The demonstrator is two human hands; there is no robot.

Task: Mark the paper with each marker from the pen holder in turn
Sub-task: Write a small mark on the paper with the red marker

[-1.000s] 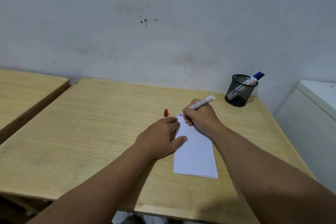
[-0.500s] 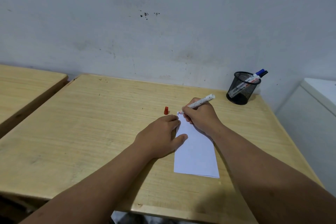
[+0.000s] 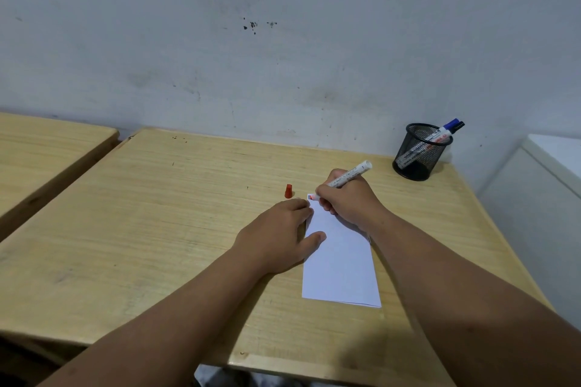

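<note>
My right hand (image 3: pixel 352 201) clenched round slim white marker (image 3: pixel 349 173), tip on folded paper's (image 3: pixel 341 261) top corner, frame centre; my left hand (image 3: pixel 279 236) flat, pinning paper; mesh pen holder (image 3: pixel 419 151) upper right; red cap (image 3: pixel 288 191) upright on wooden desk (image 3: pixel 157 214).

A scuffed pale grey plaster wall (image 3: pixel 283 41) with small dark specks rises behind a light wooden desk (image 3: pixel 157 214). A second matching wooden desk (image 3: pixel 37 148) stands just left. A white cabinet (image 3: pixel 540 185) sits right.
</note>
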